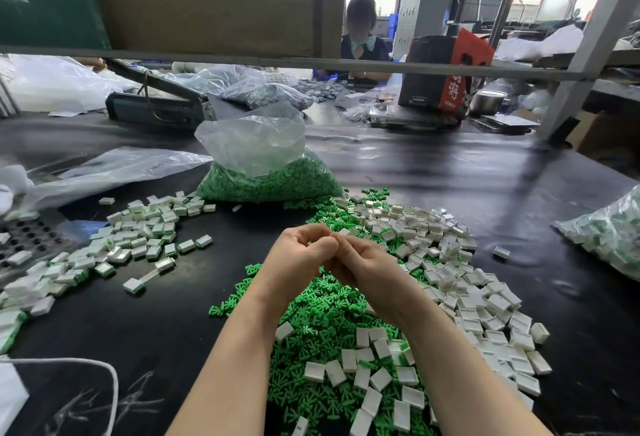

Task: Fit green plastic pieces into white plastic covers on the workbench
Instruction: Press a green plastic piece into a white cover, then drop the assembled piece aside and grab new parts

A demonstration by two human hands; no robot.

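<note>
Curling my left hand (300, 251) and right hand (360, 264) together above the loose green plastic pieces (311, 300), I apparently pinch something hidden to press it home.

Bare black counter (433, 165) lies open at twelve to two o'clock of the hands (325, 259), and again at seven to eight o'clock. A bag of green pieces (266, 175) stands in the way at eleven o'clock. Loose green pieces (311, 324) crowd six o'clock, white covers (457, 283) three to five o'clock, fitted covers (138, 238) nine to ten o'clock.
</note>
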